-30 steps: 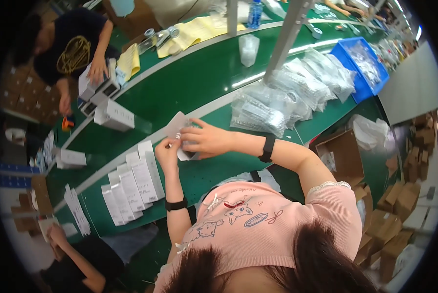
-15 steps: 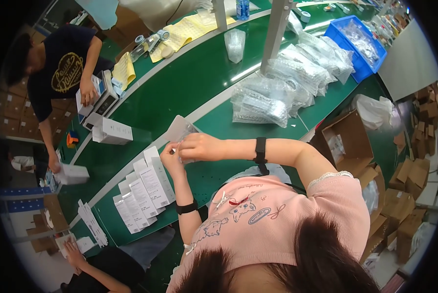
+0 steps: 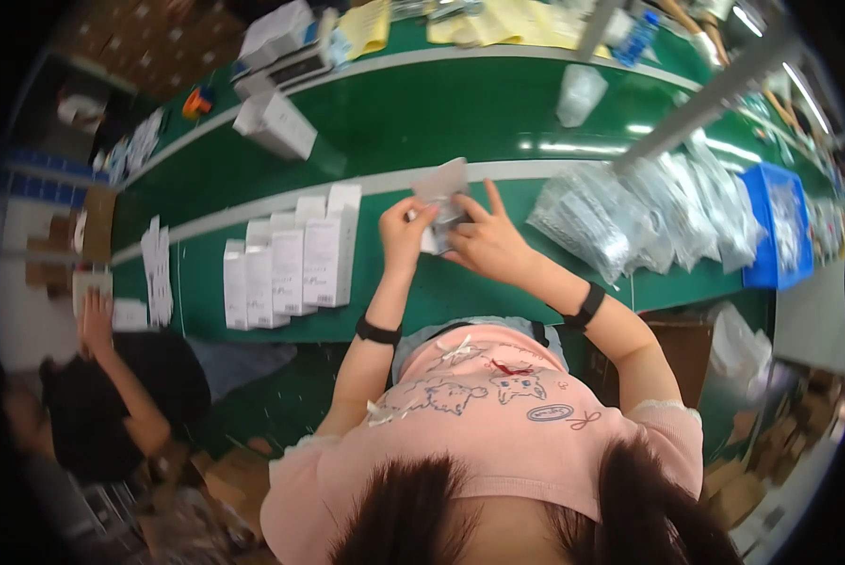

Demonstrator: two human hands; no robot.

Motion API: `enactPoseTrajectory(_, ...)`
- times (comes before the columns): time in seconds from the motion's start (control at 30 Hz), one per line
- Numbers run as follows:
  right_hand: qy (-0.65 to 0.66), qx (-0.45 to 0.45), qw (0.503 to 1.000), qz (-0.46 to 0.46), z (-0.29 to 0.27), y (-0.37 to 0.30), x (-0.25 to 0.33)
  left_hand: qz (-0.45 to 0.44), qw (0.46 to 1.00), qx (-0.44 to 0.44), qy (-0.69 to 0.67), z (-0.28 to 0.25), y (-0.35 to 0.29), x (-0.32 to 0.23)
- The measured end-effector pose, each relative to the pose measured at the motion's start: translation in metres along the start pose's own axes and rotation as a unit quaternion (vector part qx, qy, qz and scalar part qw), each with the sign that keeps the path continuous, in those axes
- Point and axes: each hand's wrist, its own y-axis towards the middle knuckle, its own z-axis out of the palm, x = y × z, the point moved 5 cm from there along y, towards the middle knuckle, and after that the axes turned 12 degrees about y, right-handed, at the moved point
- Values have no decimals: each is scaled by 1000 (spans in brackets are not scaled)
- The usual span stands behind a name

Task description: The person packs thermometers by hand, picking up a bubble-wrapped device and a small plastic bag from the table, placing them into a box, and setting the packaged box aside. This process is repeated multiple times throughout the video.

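Observation:
Over the near edge of the green table, my left hand point(image 3: 403, 231) is closed, pinching the left side of a small white carton point(image 3: 438, 179). A pale flap stands up at its far end, and a grey, shadowed part shows between my hands; blur hides what that is. My right hand point(image 3: 490, 243) grips the carton's right side with thumb and bent fingers, its index finger stretched up and away. To the left of my hands several white printed cartons point(image 3: 322, 259) stand upright in a stepped row.
Bubble-wrap bags point(image 3: 592, 217) lie in a pile to the right, beside a blue bin point(image 3: 779, 226). Another white carton point(image 3: 276, 125) and a clear wrapped item point(image 3: 581, 96) lie on the belt. Flat white sheets point(image 3: 157, 273) are at left, near a co-worker's hand point(image 3: 93, 320). A metal post point(image 3: 705, 94) rises at right.
The view has swung, so the table now runs more level. My right hand has shifted from beside the left hand to the carton's right side, its index finger now raised.

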Motion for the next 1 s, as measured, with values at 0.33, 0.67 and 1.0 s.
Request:
enactPoseTrajectory(0.33, 95, -167, 979, 62, -31, -28, -9, -71, 981, -141, -110, -36, 25, 10)
enactPoseTrajectory(0.67, 116, -188, 935, 277, -61, -139, -27, -85, 946, -258, -176, -85, 227, 55)
enactPoseTrajectory(1.0, 166, -88, 933, 306, -75, -235, -20, 29, 922, -370, 106, -34, 216, 24)
